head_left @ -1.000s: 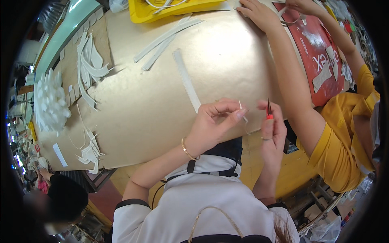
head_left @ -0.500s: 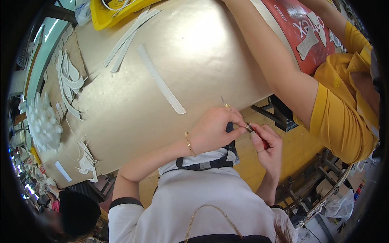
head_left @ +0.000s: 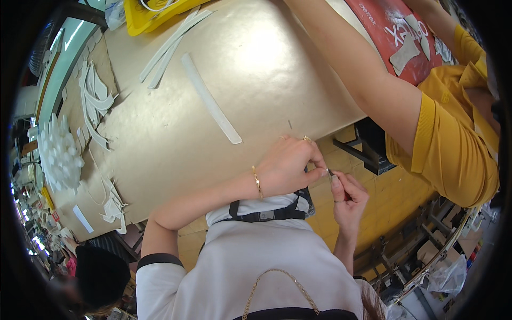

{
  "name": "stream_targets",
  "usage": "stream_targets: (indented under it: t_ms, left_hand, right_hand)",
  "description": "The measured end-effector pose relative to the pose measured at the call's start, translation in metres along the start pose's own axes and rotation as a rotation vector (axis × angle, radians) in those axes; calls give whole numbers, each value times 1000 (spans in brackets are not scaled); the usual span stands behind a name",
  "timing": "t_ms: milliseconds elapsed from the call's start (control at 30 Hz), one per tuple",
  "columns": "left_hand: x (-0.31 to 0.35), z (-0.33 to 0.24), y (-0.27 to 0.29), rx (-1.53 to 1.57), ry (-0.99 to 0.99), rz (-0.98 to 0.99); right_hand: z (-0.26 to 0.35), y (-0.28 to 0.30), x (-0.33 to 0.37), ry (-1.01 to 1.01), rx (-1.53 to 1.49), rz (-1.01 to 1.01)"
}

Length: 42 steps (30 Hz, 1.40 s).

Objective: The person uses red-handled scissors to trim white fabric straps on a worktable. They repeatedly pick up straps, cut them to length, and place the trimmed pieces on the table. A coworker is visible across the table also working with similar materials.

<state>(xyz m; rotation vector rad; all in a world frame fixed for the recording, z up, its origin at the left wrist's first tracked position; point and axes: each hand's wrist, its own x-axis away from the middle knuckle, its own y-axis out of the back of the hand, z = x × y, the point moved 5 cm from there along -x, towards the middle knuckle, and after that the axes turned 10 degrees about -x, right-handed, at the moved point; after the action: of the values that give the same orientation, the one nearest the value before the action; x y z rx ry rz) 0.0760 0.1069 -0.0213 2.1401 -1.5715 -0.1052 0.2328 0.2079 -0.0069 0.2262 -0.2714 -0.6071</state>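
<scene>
Just past the table's near edge, my two hands meet fingertip to fingertip. My left hand (head_left: 290, 165) is closed in a pinch, with a tiny pale bit at its thumb and finger; what it is I cannot make out. The fingers of my right hand (head_left: 350, 200) are curled round a small dark-tipped tool (head_left: 331, 173), whose tip points at the left fingertips. Most of the tool is hidden in the palm. A long, slightly curved white strip (head_left: 212, 101) lies flat on the table beyond my left hand.
More white strips (head_left: 173, 45) lie by a yellow tray (head_left: 140, 20). Curved white pieces (head_left: 93, 98) and a pile of translucent white pieces (head_left: 60, 154) are at the left. A co-worker's arm (head_left: 352, 69) reaches over the table's right side, beside a red board (head_left: 381, 32).
My right hand has turned slightly and closed further, so the tool's red handle no longer shows. My left hand stays pinched, its wrist shifted slightly right. The co-worker's arm is little changed.
</scene>
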Motion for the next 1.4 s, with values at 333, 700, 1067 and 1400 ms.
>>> stream_targets:
  t_ms: [333, 700, 1067, 1400]
  left_hand:
    - [0, -2, 0, 54, -56, 27]
    - [1, -11, 1, 84, -120, -98]
    - [35, -24, 56, 342, -95, -473]
    - [44, 78, 200, -516, 131, -754]
  right_hand:
    - [1, -5, -4, 82, -101, 4]
    - [-28, 10, -3, 38, -512, -255]
    - [44, -44, -55, 256, -561, 161]
    - [74, -73, -69, 118, -558, 409]
